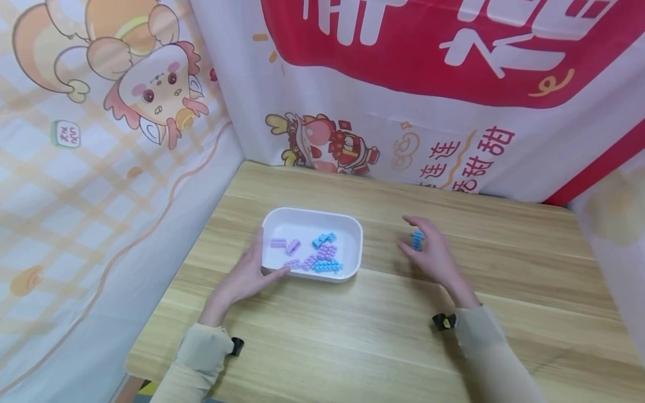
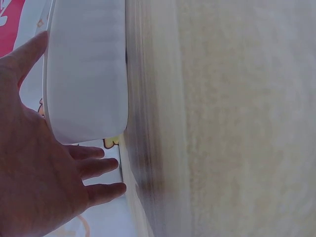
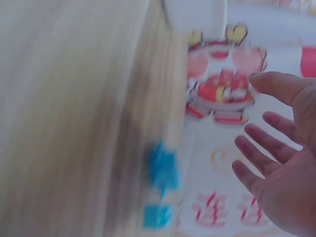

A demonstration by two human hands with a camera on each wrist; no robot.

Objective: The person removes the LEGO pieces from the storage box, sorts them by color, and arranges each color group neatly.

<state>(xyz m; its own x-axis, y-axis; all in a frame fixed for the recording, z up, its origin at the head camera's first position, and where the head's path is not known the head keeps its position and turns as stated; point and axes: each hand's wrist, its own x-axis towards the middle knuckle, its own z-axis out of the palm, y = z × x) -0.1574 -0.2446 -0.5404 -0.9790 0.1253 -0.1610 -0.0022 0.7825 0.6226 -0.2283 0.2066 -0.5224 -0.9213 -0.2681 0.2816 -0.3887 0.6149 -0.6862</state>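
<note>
A white plastic box (image 1: 312,212) holds several purple toy bricks (image 1: 327,252) and blue toy bricks (image 1: 327,266). At its left end is my left hand (image 1: 248,275), with the thumb at the front rim and fairly straight fingers along the end wall. In the left wrist view, my left hand (image 2: 44,168) touches the box's outer wall (image 2: 89,74). My right hand (image 1: 433,254) hovers with spread fingers over blue toy bricks (image 1: 417,240) to the right of the box. The right wrist view shows these blurred bricks (image 3: 163,168) on the table, apart from my right hand (image 3: 281,158).
The wooden table (image 1: 383,324) extends around the box, with its left edge beside my left forearm. A printed cloth (image 1: 403,123) hangs along the back edge, and another patterned cloth (image 1: 126,184) hangs at the left.
</note>
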